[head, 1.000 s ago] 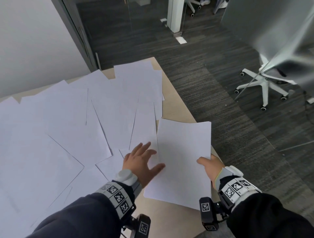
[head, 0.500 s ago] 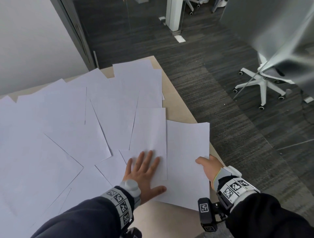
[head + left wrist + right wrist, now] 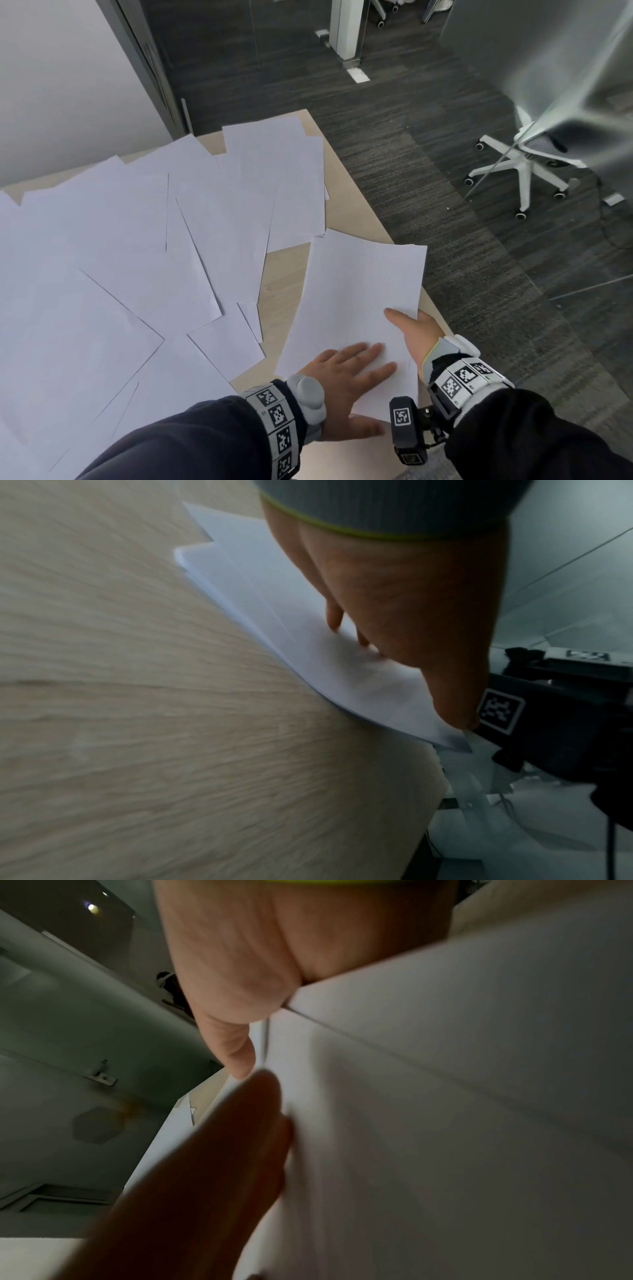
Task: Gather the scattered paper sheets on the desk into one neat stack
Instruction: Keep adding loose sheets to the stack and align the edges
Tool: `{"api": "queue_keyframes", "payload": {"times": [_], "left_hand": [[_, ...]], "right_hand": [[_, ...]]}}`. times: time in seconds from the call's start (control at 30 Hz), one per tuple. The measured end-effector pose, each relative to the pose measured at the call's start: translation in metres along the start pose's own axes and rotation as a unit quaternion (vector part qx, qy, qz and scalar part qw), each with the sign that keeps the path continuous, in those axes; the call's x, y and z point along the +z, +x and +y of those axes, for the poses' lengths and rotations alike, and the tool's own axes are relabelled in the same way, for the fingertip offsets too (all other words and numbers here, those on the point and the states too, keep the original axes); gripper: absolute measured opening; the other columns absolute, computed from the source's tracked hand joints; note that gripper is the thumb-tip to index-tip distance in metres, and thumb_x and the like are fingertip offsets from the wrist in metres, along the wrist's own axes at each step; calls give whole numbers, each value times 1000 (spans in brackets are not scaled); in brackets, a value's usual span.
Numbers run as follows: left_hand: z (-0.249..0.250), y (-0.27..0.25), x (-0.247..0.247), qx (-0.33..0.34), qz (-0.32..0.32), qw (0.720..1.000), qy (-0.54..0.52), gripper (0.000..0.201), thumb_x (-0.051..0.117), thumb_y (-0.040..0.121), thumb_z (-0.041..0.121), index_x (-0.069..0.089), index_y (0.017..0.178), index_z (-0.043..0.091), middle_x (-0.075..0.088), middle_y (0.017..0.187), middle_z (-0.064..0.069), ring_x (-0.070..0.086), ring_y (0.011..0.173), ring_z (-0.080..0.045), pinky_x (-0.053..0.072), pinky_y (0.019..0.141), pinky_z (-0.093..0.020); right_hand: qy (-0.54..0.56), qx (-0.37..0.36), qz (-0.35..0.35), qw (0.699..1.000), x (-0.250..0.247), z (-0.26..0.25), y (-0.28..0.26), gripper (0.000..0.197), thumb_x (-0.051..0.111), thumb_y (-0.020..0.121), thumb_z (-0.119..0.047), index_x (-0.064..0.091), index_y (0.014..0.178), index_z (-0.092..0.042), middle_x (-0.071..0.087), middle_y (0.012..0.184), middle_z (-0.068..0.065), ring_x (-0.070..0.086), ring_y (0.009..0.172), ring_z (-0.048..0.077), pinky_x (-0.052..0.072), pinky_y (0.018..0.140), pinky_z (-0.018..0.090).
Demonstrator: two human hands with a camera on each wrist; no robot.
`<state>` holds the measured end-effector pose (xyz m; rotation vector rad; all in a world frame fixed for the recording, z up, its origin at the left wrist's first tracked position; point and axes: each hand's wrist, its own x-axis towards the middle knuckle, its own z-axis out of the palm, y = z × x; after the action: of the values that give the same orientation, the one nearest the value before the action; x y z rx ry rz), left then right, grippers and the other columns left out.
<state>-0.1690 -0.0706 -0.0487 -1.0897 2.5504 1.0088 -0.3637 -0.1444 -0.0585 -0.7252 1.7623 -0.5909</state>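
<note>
— Left of the stack [image 3: 356, 298], what's there?
— Loose sheets [image 3: 137, 240] across the counter [image 3: 281, 274], nearest my left hand [image 3: 346, 380], flat on the stack, fingers straight. My right hand [image 3: 416, 332] pinches its right edge; long axis points away from me.

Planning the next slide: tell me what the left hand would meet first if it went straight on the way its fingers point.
The left hand lies flat on the gathered stack of white paper sheets, fingers pointing right. It would likely meet the right hand, which pinches the stack's right edge.
</note>
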Motion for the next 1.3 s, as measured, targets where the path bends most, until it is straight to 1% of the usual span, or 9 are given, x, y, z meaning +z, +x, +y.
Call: {"api": "queue_keyframes", "payload": {"times": [0.17, 0.27, 0.37, 0.47, 0.6, 0.83, 1.13, 1.2, 1.3], "left_hand": [[-19, 1, -11, 30, 64, 996, -49, 73, 40, 98, 62, 15, 160, 34, 9, 169, 7, 5, 156, -14, 12, 125, -41], [-65, -4, -29, -142, 206, 967, -48, 78, 28, 90, 67, 34, 156, 26, 14, 167, 5, 9, 155, -19, 25, 122, -49], [-117, -24, -54, -369, 179, 911, -34, 91, 39, 89, 75, 7, 161, 30, -14, 168, 7, -11, 156, -21, 9, 126, -48], [-153, -48, -69, -462, 157, 871, -60, 119, 46, 75, 90, -12, 159, 28, -23, 166, 6, -16, 155, -21, 4, 125, -50], [-177, -59, -72, -463, 140, 874, -50, 136, 48, 59, 99, -13, 158, 30, -18, 167, 10, -10, 155, -19, 14, 123, -53], [-181, -60, -69, -463, 161, 870, -49, 121, 51, 65, 94, 1, 158, 37, -10, 168, 16, -3, 155, -16, 20, 120, -53], [-174, -71, -92, -460, 174, 870, -42, 63, 44, 93, 68, 36, 150, 43, 26, 164, 17, 26, 150, -16, 25, 116, -45], [-160, -71, -101, -455, 194, 866, -71, 51, 41, 96, 65, 51, 140, 42, 46, 153, 16, 44, 139, -19, 35, 111, -41], [-131, -63, -96, -369, 211, 899, -104, 33, 44, 97, 63, 68, 114, 46, 41, 154, 23, 34, 147, -13, 32, 119, -46]], "right_hand": [[-3, -8, -3, 1000, 1, 5, 4, 5, 74, 83, -21, 72, 87, -23, 77, 87, 0, 71, 89, 26, 53, 93, 48], [13, 2, -17, 1000, 0, 7, 7, 9, 73, 85, -16, 73, 92, -20, 77, 88, 3, 72, 88, 29, 54, 92, 48], [29, 0, -23, 999, -1, 5, 7, 12, 72, 87, -13, 73, 98, -16, 76, 92, 4, 71, 89, 29, 55, 91, 47], [42, -4, -27, 999, 1, 3, 6, 13, 69, 89, -9, 71, 101, -13, 74, 92, 5, 70, 87, 27, 54, 88, 43], [55, -5, -31, 998, 1, 3, 7, 11, 68, 89, -6, 70, 94, -15, 73, 92, 5, 69, 86, 27, 53, 88, 43], [67, -8, -28, 997, 3, 4, 7, 13, 68, 89, -5, 70, 99, -12, 73, 92, 6, 69, 84, 26, 54, 79, 37], [77, -11, -21, 997, 4, 8, 9, 12, 68, 88, -5, 71, 97, -11, 73, 90, 7, 69, 83, 28, 53, 86, 42], [79, -10, -19, 997, 4, 10, 9, 11, 70, 87, -7, 71, 97, -11, 74, 91, 8, 69, 83, 29, 54, 87, 44], [71, -8, -13, 997, 4, 10, 9, 15, 71, 86, -10, 71, 101, -8, 73, 92, 9, 69, 85, 30, 54, 89, 45]]}}
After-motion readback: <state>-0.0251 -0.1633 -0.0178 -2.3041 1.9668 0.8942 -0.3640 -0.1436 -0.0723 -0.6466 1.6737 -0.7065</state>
